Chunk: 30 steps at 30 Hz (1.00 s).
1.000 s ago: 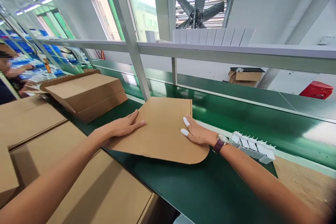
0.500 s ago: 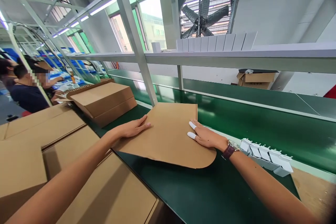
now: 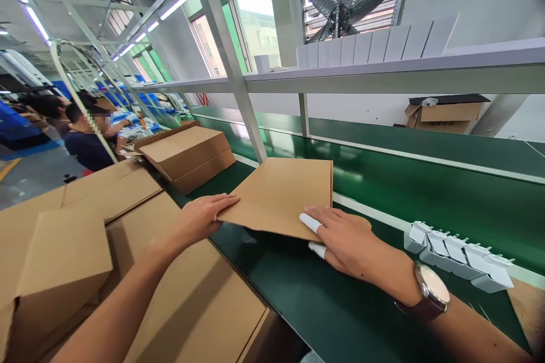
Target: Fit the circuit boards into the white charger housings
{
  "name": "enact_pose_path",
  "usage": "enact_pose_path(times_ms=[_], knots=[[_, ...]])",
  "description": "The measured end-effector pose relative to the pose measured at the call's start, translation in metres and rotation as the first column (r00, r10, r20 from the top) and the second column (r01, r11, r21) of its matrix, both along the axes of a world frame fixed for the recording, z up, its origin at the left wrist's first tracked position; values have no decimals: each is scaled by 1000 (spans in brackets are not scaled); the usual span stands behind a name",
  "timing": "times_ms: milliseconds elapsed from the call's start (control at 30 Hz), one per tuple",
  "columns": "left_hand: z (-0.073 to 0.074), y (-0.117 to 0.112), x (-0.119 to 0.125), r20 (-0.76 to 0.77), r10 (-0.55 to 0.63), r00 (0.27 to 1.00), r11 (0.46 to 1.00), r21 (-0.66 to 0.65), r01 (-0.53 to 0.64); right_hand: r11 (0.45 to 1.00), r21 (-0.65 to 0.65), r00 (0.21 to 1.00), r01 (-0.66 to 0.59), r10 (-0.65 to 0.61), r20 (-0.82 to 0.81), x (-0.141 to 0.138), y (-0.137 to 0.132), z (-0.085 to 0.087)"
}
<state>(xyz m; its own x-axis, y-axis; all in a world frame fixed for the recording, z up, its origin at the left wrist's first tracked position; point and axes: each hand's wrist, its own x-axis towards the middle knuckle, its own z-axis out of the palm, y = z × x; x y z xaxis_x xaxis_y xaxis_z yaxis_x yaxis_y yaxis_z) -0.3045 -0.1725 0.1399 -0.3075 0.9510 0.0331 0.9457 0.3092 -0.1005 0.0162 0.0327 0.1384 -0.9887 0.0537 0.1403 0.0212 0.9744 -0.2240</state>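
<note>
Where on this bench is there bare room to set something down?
The largest bare patch is the near dark green tabletop, between the cardboard piece, the right hand and the brown cartons. A narrower one separates that hand from the small white boxes. The left is crowded: cartons fill the area beneath the left arm.

This is a factory floor, by the look of it: a long green work surface (image 3: 426, 198) under a metal-framed shelf (image 3: 383, 74), cardboard boxes (image 3: 213, 295) massed alongside, strip lights (image 3: 37, 24) overhead, a big industrial fan (image 3: 343, 12) in the wall, and co-workers (image 3: 87, 144) sitting further down.
</note>
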Motion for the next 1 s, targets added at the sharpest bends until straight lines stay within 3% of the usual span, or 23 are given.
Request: enact_pose_path(times_ms=[133,200,267,333,400,433,467,533,600,733,800,900,1000], knots=[[21,8,-2,92,33,995,999,-32,-31,998,38,998,58,-59,36,-8,6,3],[19,8,-2,118,3,993,1000,-6,-2,998,41,998,53,-55,37,-8,10,0],[9,3,-1,88,-40,995,990,138,28,997,64,999,40,-40,-4,-5,11,-4],[-11,-8,1,-24,5,1000,906,423,6,993,109,991,48,-34,-129,4,5,-6],[-38,-23,5,-102,135,986,742,670,-32,989,145,951,35,12,-308,17,-8,-8],[-52,-30,7,-97,175,980,690,722,-52,989,151,925,-6,63,-375,23,-18,-10],[-64,-36,10,-68,172,983,687,723,-70,985,146,901,-93,146,-408,29,-28,-14],[-83,-42,14,16,123,992,763,638,-105,951,102,885,-293,310,-348,32,-48,-28],[-89,-42,16,76,111,991,800,585,-135,925,98,883,-368,381,-274,23,-63,-49],[-80,-33,11,116,152,982,690,699,-189,936,225,920,-271,321,-224,-20,-75,-89],[-78,-30,7,154,122,981,710,677,-194,940,250,937,-233,285,-199,-44,-73,-97],[-84,-22,-4,269,76,960,785,578,-224,965,217,965,-149,190,-182,-74,-67,-91],[-85,-3,-23,536,-4,844,748,562,-354,985,164,982,-56,84,-169,-103,-58,-76]])
